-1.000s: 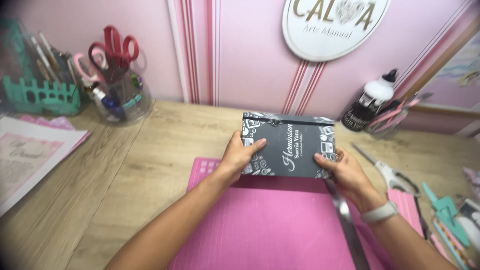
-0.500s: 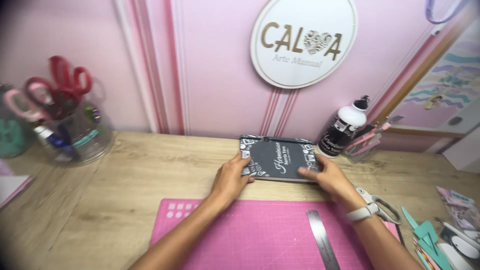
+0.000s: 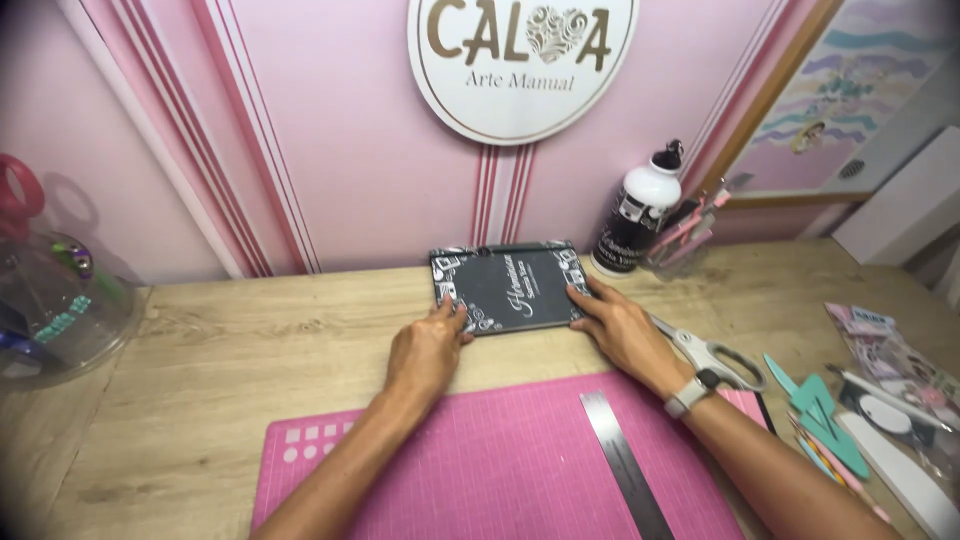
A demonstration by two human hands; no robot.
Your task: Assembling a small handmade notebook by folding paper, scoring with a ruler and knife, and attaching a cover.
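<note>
A dark grey booklet [image 3: 512, 288] with white ornaments and lettering lies flat on the wooden table [image 3: 230, 350], close to the pink wall. My left hand [image 3: 425, 352] rests at its lower left corner, fingertips on the cover. My right hand [image 3: 622, 332] presses its right edge with the fingers spread. A watch with a pale strap sits on the right wrist.
A pink cutting mat [image 3: 480, 470] lies near me with a steel ruler [image 3: 625, 465] on it. Scissors [image 3: 715, 357] lie right of my right hand. A white glue bottle [image 3: 635, 212] stands by the wall. Craft tools [image 3: 830, 415] are at right, a clear jar [image 3: 50, 305] at left.
Both hands have pushed the booklet away from me, off the mat toward the wall. The view has tilted up and shifted right, so the jar sits at the left edge.
</note>
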